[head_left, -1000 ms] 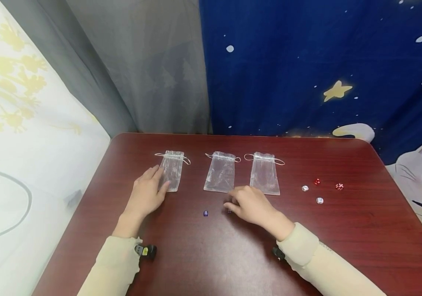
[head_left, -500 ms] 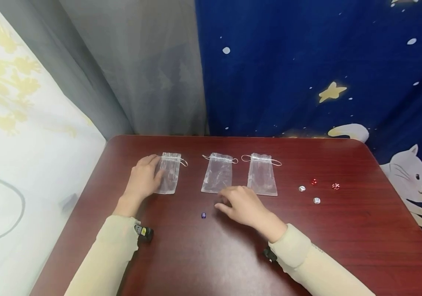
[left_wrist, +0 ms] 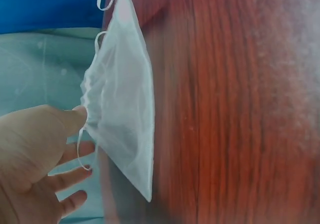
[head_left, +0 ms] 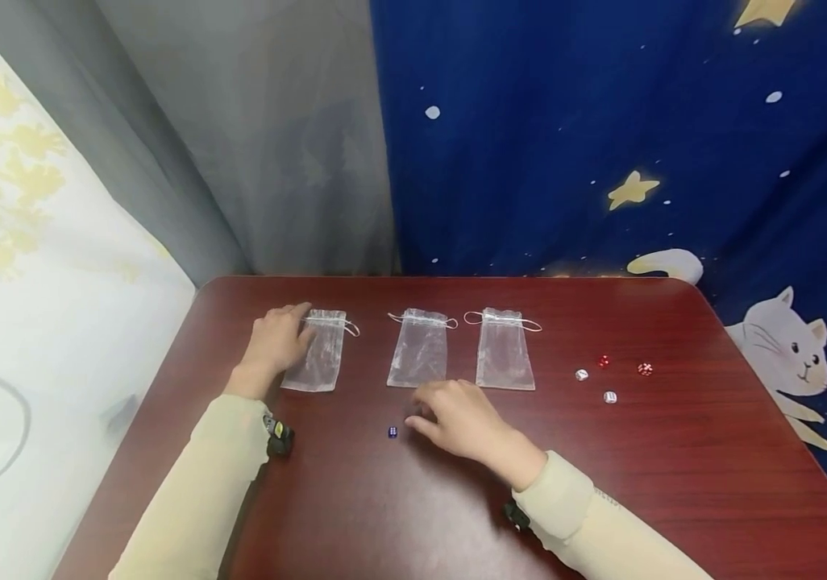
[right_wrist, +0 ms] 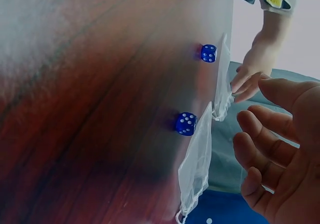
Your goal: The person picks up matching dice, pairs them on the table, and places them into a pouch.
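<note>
Three sheer white drawstring pouches lie in a row on the table. My left hand (head_left: 273, 342) is at the left pouch (head_left: 321, 362). In the left wrist view, the thumb tip meets the gathered neck of the pouch (left_wrist: 122, 84); the index finger is mostly hidden, and the other fingers extend loosely. My right hand (head_left: 460, 419), loosely bent with nothing in it, hovers just in front of the middle pouch (head_left: 419, 354). A blue die (head_left: 392, 432) sits left of it. The right wrist view also shows a second blue die (right_wrist: 186, 124), hidden by that hand in the head view.
The right pouch (head_left: 504, 358) lies beyond the right hand. Farther right on the dark red table (head_left: 355, 515) are two red dice (head_left: 645, 369) and two silvery-white dice (head_left: 610, 397). Grey and blue curtains (head_left: 515, 145) hang behind the table's far edge.
My left hand has moved up along the left pouch toward its drawstring end. The right hand has shifted slightly left, covering one blue die from the head view. The head view has shifted a little.
</note>
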Available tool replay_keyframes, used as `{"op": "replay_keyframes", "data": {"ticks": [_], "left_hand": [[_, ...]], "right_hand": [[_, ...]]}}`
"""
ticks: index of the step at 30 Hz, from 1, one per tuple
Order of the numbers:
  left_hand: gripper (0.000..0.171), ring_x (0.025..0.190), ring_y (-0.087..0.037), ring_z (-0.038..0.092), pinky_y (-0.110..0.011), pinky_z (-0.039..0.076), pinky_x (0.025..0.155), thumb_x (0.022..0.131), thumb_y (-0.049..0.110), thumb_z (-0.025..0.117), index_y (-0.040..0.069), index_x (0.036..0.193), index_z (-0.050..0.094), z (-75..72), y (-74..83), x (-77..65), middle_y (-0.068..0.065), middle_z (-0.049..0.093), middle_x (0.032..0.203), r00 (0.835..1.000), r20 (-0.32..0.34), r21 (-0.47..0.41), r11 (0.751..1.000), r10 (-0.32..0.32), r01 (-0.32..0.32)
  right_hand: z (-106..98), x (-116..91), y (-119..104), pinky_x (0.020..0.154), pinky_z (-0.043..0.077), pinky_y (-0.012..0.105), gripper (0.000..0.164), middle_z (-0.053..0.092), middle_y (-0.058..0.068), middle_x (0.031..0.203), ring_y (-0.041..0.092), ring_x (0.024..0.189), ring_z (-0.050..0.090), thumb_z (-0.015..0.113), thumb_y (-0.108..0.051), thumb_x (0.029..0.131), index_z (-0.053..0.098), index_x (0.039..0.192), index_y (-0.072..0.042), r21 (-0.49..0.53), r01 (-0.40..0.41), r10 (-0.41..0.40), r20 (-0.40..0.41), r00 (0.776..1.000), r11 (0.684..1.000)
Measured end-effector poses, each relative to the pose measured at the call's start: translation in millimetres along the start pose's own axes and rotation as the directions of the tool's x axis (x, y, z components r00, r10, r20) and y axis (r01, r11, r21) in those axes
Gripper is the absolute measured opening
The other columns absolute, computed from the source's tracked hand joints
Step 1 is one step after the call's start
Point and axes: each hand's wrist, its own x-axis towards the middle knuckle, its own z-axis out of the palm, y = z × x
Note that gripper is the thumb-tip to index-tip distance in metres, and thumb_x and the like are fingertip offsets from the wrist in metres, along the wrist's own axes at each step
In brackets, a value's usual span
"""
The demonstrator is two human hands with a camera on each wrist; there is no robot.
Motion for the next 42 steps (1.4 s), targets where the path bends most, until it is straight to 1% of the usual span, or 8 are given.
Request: {"op": "replay_keyframes", "data": {"ticks": [8,11,16,20,25,33,38,42], "left_hand": [[0.06,0.124,-0.051,0.054,-0.063,0.042,0.103,0.096,0.016,0.067,-0.001,0.149,0.044,7.8,-7.7,2.7,-0.031,0.056,0.136,0.999,0.033,-0.095,0.995,-0.012,0.015],[0.057,0.119,-0.052,0.057,-0.063,0.045,0.1,0.096,0.014,0.067,0.001,0.147,0.047,8.8,-10.0,3.2,-0.031,0.059,0.133,0.999,0.043,-0.108,0.994,-0.01,0.014],[0.037,0.1,-0.046,0.064,-0.06,0.05,0.088,0.096,0.015,0.067,0.002,0.13,0.059,5.8,-10.6,2.3,-0.027,0.067,0.114,0.998,0.055,-0.144,0.989,-0.025,0.033],[0.026,0.079,-0.034,0.06,-0.052,0.05,0.074,0.094,0.015,0.071,-0.001,0.112,0.062,3.2,-12.1,2.3,-0.018,0.065,0.088,0.998,0.057,-0.166,0.985,-0.04,0.049],[0.027,0.079,-0.032,0.06,-0.051,0.051,0.075,0.095,0.019,0.071,-0.005,0.107,0.067,5.3,-16.1,2.4,-0.016,0.066,0.083,0.996,0.063,-0.171,0.983,-0.055,0.065],[0.014,0.097,-0.04,0.06,-0.057,0.048,0.088,0.098,0.014,0.066,0.0,0.101,0.069,1.2,-16.9,-5.4,-0.022,0.064,0.107,0.999,-0.01,-0.181,0.983,-0.032,0.03],[0.014,0.081,-0.032,0.06,-0.05,0.049,0.077,0.098,0.016,0.067,0.002,0.102,0.07,-9.4,-11.7,-11.3,-0.015,0.069,0.092,0.997,-0.066,-0.238,0.971,-0.024,0.008],[0.015,0.074,-0.027,0.058,-0.044,0.048,0.07,0.096,0.014,0.071,0.001,0.102,0.072,-15.6,-7.4,-15.9,-0.013,0.07,0.087,0.991,-0.135,-0.253,0.966,0.015,-0.049]], "right_hand": [[4,-2,-2,0.067,0.052,0.036,0.02,0.067,-0.006,0.077,0.008,0.068,0.059,0.076,-0.034,0.091,0.075,0.098,-0.015,-0.007,0.01,-0.01,0.001,1.0,1.0],[5,-2,-1,0.068,0.053,0.036,0.02,0.067,-0.006,0.077,0.008,0.068,0.06,0.077,-0.033,0.091,0.075,0.098,-0.015,-0.001,0.013,-0.013,-0.001,1.0,1.0],[6,-1,-1,0.066,0.053,0.035,0.019,0.067,-0.007,0.077,0.008,0.068,0.06,0.077,-0.033,0.091,0.075,0.098,-0.015,0.008,0.011,-0.011,-0.007,1.0,1.0],[7,-1,-1,0.066,0.053,0.035,0.017,0.065,-0.008,0.075,0.007,0.066,0.058,0.077,-0.033,0.091,0.075,0.096,-0.017,0.011,0.009,-0.009,-0.004,1.0,1.0],[9,0,-2,0.066,0.051,0.036,0.015,0.064,-0.008,0.073,0.007,0.064,0.056,0.077,-0.032,0.091,0.074,0.094,-0.018,0.02,0.004,-0.004,0.004,1.0,1.0],[10,2,1,0.061,0.049,0.032,0.015,0.063,-0.01,0.072,0.005,0.063,0.054,0.077,-0.033,0.091,0.074,0.094,-0.019,0.025,-0.001,0.001,0.005,1.0,1.0],[9,3,1,0.061,0.049,0.032,0.015,0.063,-0.01,0.072,0.005,0.062,0.053,0.077,-0.032,0.09,0.074,0.094,-0.018,0.037,-0.013,0.013,0.005,1.0,0.999],[9,4,2,0.062,0.049,0.033,0.016,0.065,-0.008,0.073,0.006,0.063,0.054,0.077,-0.032,0.091,0.074,0.095,-0.017,0.042,-0.016,0.016,0.007,1.0,0.999]]}}
